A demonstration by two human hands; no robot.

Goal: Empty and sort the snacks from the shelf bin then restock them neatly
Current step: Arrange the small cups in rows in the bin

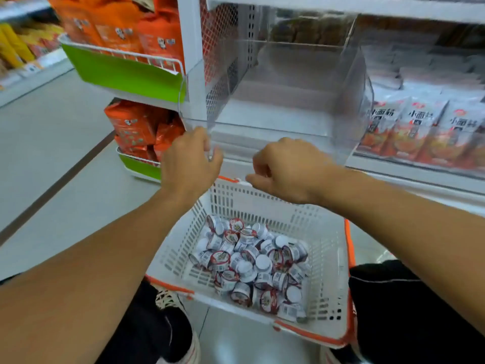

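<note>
A clear plastic shelf bin stands on the white shelf with nothing inside it. My left hand grips the bin's front left edge. Just below the bin's front lip, my right hand has its fingers curled; whether they hold the lip I cannot tell. Below the hands, a white basket with orange trim rests on the floor between my knees. Several small white and red snack cups lie jumbled in its bottom.
Red and white snack packets fill the bin to the right. Orange bags sit in wire racks with green fronts on the shelf end at left. Grey aisle floor stretches to the left.
</note>
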